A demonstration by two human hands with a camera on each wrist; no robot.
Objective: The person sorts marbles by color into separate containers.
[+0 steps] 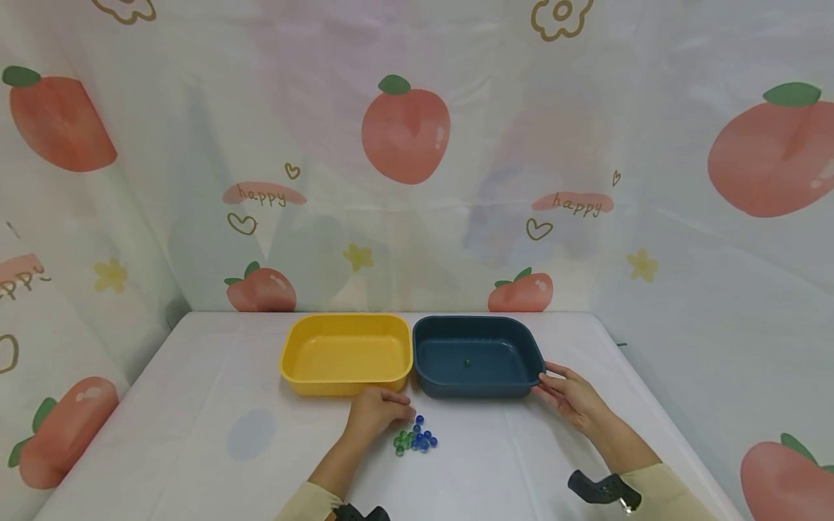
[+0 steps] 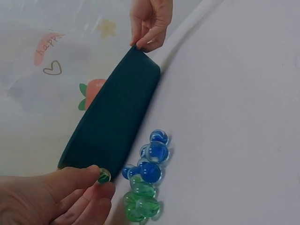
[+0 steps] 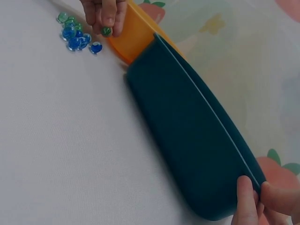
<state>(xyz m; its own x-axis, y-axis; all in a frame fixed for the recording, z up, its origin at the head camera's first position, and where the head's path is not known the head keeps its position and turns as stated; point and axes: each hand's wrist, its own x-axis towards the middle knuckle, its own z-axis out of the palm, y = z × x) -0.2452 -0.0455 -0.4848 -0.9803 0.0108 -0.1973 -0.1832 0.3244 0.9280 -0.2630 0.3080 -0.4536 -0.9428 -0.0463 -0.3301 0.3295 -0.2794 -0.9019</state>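
My left hand (image 1: 378, 414) pinches a green marble (image 2: 104, 176) between thumb and fingertips, in front of the yellow bin and above the table. Just right of it lies a cluster of blue marbles (image 1: 425, 440) and green marbles (image 1: 402, 441). My right hand (image 1: 576, 400) grips the rim of the dark blue bin (image 1: 478, 389) at its right front corner, thumb and fingers on either side of the wall in the right wrist view. A single green marble (image 1: 467, 362) rests on the floor of the dark blue bin.
The yellow bin (image 1: 345, 389) stands left of the dark blue one, their sides close together. Both sit towards the back of a white-covered table (image 1: 215, 362). Behind hangs a patterned curtain (image 1: 417, 239) printed with peaches.
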